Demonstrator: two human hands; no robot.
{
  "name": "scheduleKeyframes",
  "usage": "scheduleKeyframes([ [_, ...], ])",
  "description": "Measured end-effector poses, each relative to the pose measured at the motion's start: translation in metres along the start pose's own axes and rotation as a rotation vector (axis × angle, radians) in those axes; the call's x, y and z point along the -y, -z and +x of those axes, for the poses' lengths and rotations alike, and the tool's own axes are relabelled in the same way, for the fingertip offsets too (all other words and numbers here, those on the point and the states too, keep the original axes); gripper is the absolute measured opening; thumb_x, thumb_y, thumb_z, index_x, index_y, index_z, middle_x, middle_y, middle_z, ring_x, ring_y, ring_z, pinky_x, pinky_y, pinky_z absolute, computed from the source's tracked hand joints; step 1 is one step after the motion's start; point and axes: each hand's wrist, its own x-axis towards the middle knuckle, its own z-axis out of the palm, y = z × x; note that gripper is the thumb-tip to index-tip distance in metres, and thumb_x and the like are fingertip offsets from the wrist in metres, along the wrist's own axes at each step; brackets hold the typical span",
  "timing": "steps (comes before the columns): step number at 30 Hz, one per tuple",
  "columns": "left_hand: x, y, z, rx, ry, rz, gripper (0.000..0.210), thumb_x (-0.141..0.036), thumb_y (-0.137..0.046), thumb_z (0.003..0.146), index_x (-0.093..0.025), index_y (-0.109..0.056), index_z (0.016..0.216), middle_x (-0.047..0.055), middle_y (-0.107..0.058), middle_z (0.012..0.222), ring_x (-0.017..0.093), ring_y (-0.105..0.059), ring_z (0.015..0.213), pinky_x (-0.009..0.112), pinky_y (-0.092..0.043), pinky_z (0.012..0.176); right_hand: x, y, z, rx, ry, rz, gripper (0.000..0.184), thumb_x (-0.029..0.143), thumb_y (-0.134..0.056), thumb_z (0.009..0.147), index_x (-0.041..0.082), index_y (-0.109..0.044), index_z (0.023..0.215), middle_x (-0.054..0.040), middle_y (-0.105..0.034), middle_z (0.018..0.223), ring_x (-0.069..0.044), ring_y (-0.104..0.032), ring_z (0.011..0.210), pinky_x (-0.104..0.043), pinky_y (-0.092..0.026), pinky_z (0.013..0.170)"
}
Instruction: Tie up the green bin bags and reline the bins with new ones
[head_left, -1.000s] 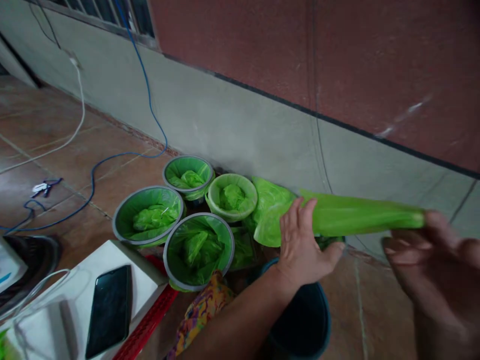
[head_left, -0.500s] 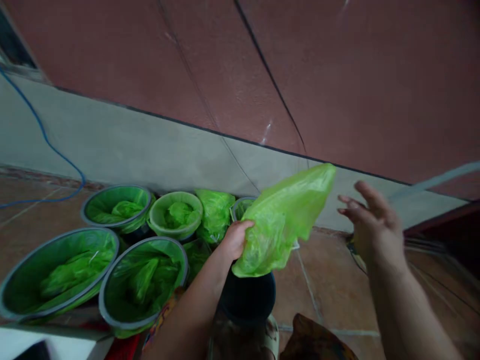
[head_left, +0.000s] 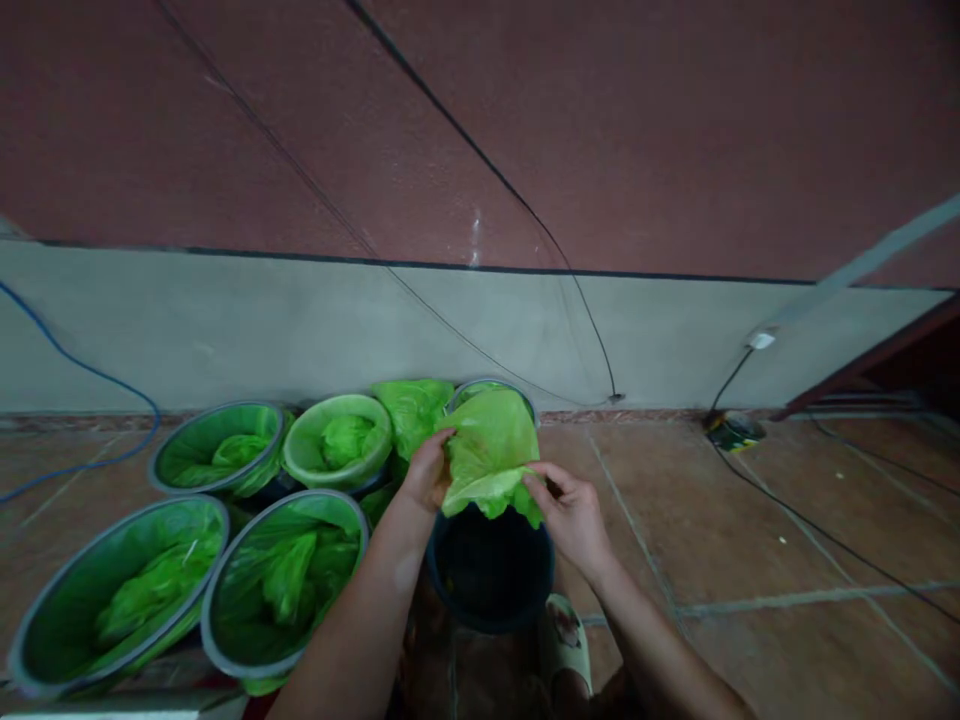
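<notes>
Between my two hands hangs a thin green plastic bag [head_left: 491, 440], its mouth edge held over a dark bucket [head_left: 491, 580] that stands on the floor in front of me. My left hand [head_left: 427, 475] grips the bag's left side. With fingers and thumb pinched, my right hand [head_left: 566, 505] holds the lower right edge. The bucket's inside looks dark, and its far rim is hidden behind the bag.
To the left stand several bins lined with green bags, among them a large grey-rimmed bin [head_left: 289, 500] and a pale green one [head_left: 337, 405]. Another green bag [head_left: 412, 410] rests by the wall. A blue cable [head_left: 82, 370] lies left; a black cable [head_left: 825, 540] and a small tin [head_left: 735, 430] are right.
My right hand has come in from the right and taken hold of the bag's edge. The bag has come lower and closer over the bucket. The view has levelled.
</notes>
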Motion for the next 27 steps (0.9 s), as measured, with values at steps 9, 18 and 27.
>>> scheduleKeyframes([
  [9,0.002,-0.001,0.002,-0.208,-0.355,0.426,0.037,-0.046,-0.051,0.090,-0.017,-0.053,0.114,0.007,-0.067,0.096,0.017,-0.068,0.075,0.030,-0.054,0.070,-0.028,0.057,0.024,-0.620,0.063,-0.022,0.027,0.038,-0.060,0.083,0.017,-0.073,0.093,-0.0089,-0.074,0.092,-0.021,-0.068,0.083,-0.035,-0.054,0.077],
  [18,0.058,-0.027,-0.021,0.292,-1.188,1.429,0.045,-0.028,-0.073,0.074,-0.022,-0.061,0.117,0.008,-0.064,0.116,0.023,-0.058,0.112,0.040,-0.044,0.101,-0.018,0.041,0.017,-0.468,0.198,-0.142,0.020,0.027,-0.055,0.088,0.020,-0.073,0.093,-0.0059,-0.073,0.091,-0.018,-0.067,0.083,-0.031,-0.052,0.076],
  [27,0.075,-0.026,-0.013,0.260,-1.132,1.445,0.017,-0.019,-0.054,0.087,-0.019,-0.070,0.092,0.004,-0.072,0.087,0.016,-0.065,0.079,0.029,-0.050,0.078,-0.013,0.038,0.015,-0.362,0.213,-0.106,0.021,0.031,-0.058,0.088,0.019,-0.072,0.098,-0.0058,-0.071,0.091,-0.017,-0.066,0.083,-0.029,-0.051,0.076],
])
